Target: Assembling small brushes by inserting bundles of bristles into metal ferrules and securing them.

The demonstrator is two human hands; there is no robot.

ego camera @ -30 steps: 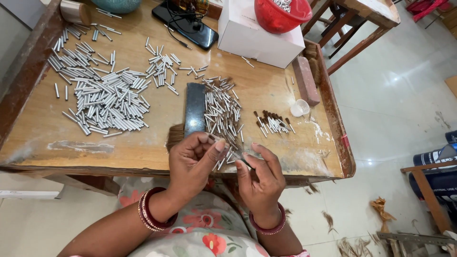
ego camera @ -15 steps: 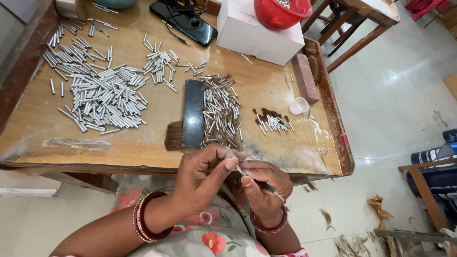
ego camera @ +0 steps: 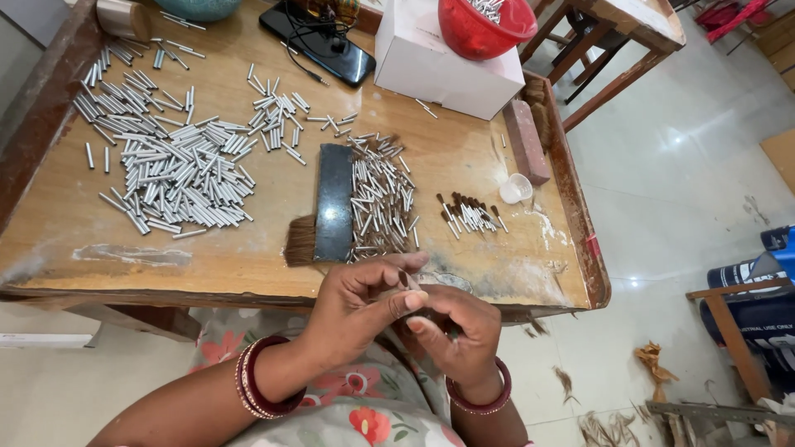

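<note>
Your left hand (ego camera: 360, 302) had its fingers (ego camera: 410, 300) pinched around a small piece (ego camera: 406, 281), apparently one of the short tubes, though so little of it showed between the fingertips that its kind was hard to make out. Your right hand (ego camera: 460, 331) was curled just beneath, its fingers closed and touching the left fingertips; whatever it gripped was hidden inside the fist. Both hands hung over your lap, just off the near edge of the table (ego camera: 166, 265), and bangles (ego camera: 252, 381) ringed your left wrist.

On the table nearest your hands lay a flat black brush (ego camera: 331, 203) with brown bristles toward you. Touching its right side was a heap of thin metal tubes (ego camera: 381, 199). Further right sat a small bunch of tubes with dark tips (ego camera: 468, 213), and beside them a little clear cup (ego camera: 517, 188) and a reddish block (ego camera: 526, 141).

To the left a big spread of silver tubes (ego camera: 166, 170) covered the wood, with a smaller cluster (ego camera: 277, 116) beyond it. At the far edge stood a white box (ego camera: 439, 62), a red bowl (ego camera: 484, 25) cut off by the frame, and a dark phone (ego camera: 319, 41) with a cable.
</note>
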